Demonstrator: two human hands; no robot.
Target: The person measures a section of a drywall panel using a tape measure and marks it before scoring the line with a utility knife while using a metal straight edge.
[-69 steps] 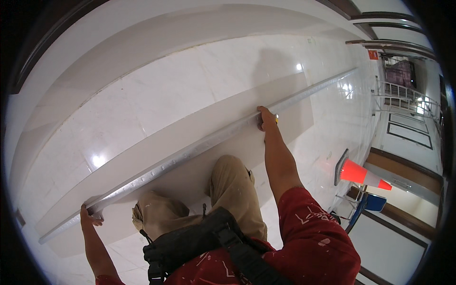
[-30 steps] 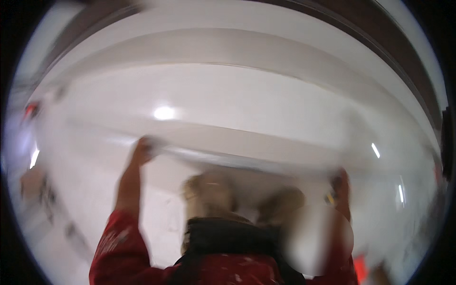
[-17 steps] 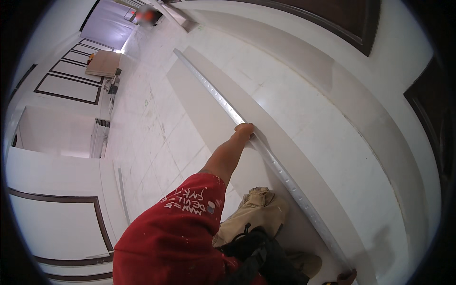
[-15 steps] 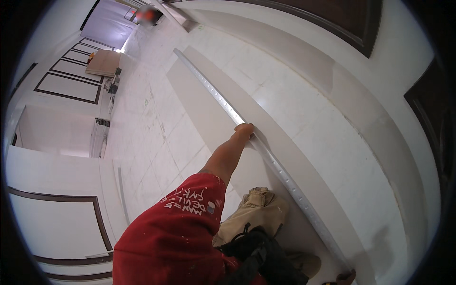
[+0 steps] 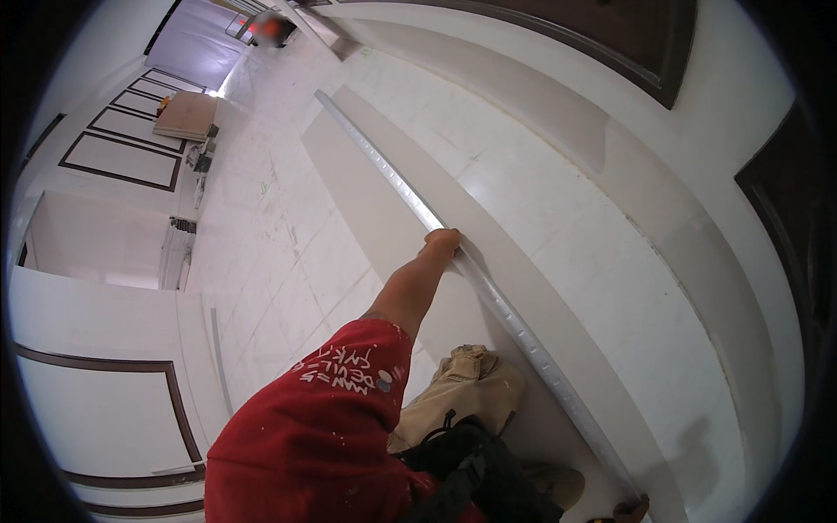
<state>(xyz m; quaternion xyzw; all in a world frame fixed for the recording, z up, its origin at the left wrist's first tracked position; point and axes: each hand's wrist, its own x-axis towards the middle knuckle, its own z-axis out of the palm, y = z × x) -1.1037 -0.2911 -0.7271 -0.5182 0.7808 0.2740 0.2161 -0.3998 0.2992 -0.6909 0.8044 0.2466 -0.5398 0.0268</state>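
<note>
A long silvery metal channel (image 5: 529, 342), with a row of dimples along it, runs diagonally from the far middle to the lower right. Beneath it lies a long pale grey board (image 5: 344, 170) on the floor. My left hand (image 5: 444, 240) is closed around the channel near its middle, the arm reaching out straight. Down at the lower right, my right hand (image 5: 631, 509) is closed at the channel's near end. The picture's lower edge cuts off part of that hand, and its fingers are in shadow.
White floor tiles (image 5: 270, 253) surround the board. A low curved step (image 5: 558, 131) and a white wall with dark-framed panels run along the right. Brown sheets (image 5: 186, 115) lean against the left wall, near stacked metal strips (image 5: 177, 248). A person (image 5: 268, 30) is at the far end.
The whole view shifts very slightly. Both hands keep their places on the channel, and the channel stays in the same position on the board.
</note>
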